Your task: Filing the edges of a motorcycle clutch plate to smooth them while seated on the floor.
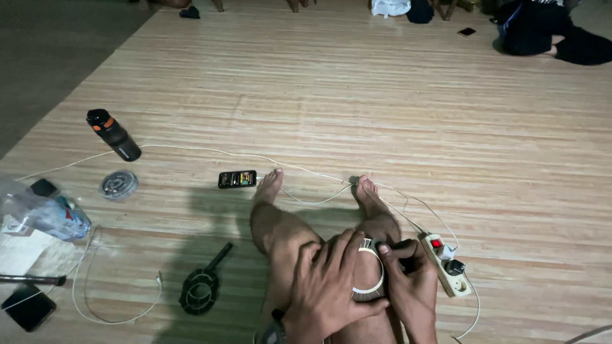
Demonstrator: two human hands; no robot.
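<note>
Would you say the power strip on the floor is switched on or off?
On: the power strip beside the right hand shows its red switch lit.

Pale tape roll (370,274) upright on knee, between fingers (347,255)

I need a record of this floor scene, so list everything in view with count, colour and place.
Ring: one, pale, on the person's knee, held between both hands.
Power strip: one, cream with a red lit switch, on the floor right of the knee.
Cable: one, white, running across the floor past the feet.
Phone: one, black with a lit screen, by the left foot.
Bottle: one, black with an orange band, lying far left.
Round lid: one, clear grey, below the bottle.
Wire paddle: one, black, left of the legs.
Plastic bag: one, clear, left edge.
Dark phone: one, black, bottom left corner.
Seated person: one, dark clothes, top right.
Left hand: cupping the ring.
Right hand: fingers pinching the ring's edge.
</note>
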